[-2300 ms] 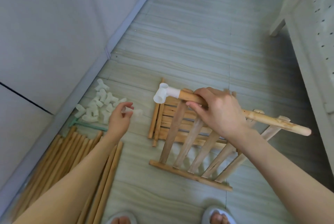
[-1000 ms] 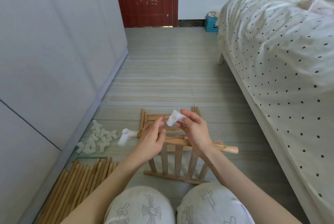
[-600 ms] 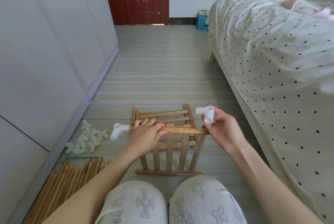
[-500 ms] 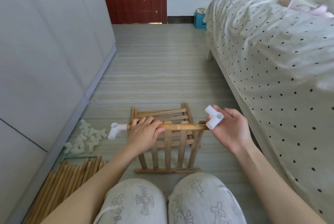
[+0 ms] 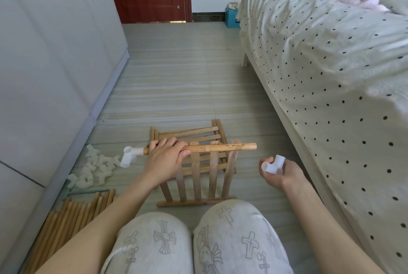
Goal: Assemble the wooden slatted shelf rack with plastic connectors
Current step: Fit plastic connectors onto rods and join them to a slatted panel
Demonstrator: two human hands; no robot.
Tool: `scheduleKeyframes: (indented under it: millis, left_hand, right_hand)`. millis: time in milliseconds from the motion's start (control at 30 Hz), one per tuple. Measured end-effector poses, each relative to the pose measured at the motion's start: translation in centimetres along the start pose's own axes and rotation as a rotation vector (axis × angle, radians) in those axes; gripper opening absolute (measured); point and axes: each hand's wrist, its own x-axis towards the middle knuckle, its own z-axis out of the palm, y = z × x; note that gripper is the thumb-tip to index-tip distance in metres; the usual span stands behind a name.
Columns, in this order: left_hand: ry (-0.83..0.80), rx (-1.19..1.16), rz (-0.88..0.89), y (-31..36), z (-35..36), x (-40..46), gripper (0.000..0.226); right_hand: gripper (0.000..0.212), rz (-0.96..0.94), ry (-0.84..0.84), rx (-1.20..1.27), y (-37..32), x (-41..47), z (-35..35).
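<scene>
Gripping the rail [image 5: 220, 148] tight, left hand [image 5: 164, 158] steady — turn the white connector [image 5: 273, 164] pinched in your right hand [image 5: 279, 173], then push it straight on.

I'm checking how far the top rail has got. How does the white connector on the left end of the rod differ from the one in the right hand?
The left connector is already pushed onto the rod, which the left hand grips; the loose connector is held in the right hand, apart from the rod's bare right end. The left one hangs over the floor; the loose one sits lower, nearer the bed. Both are white plastic with open sockets.
</scene>
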Motion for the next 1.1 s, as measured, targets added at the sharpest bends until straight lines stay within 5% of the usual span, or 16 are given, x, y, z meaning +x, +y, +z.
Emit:
scheduleKeyframes:
  millis: [367, 533, 700, 1100]
  left_hand:
    - [0.014, 0.008, 0.001, 0.0, -0.1, 0.0, 0.033]
    - [0.022, -0.003, 0.005, 0.2, -0.2, -0.2, 0.033]
    - [0.033, 0.0, 0.008, 0.2, -0.2, -0.5, 0.033]
    - [0.057, -0.017, 0.006, 0.3, -0.1, -0.7, 0.031]
  right_hand:
    - [0.013, -0.165, -0.173, -0.513, -1.8, -0.4, -0.5]
    - [0.033, -0.355, -0.212, -1.098, -2.1, -0.5, -0.1]
    - [0.04, -0.723, -0.066, -1.749, -2.3, -0.2, 0.7]
    - [0.037, -0.979, 0.066, -1.837, -1.6, 0.1, 1.0]
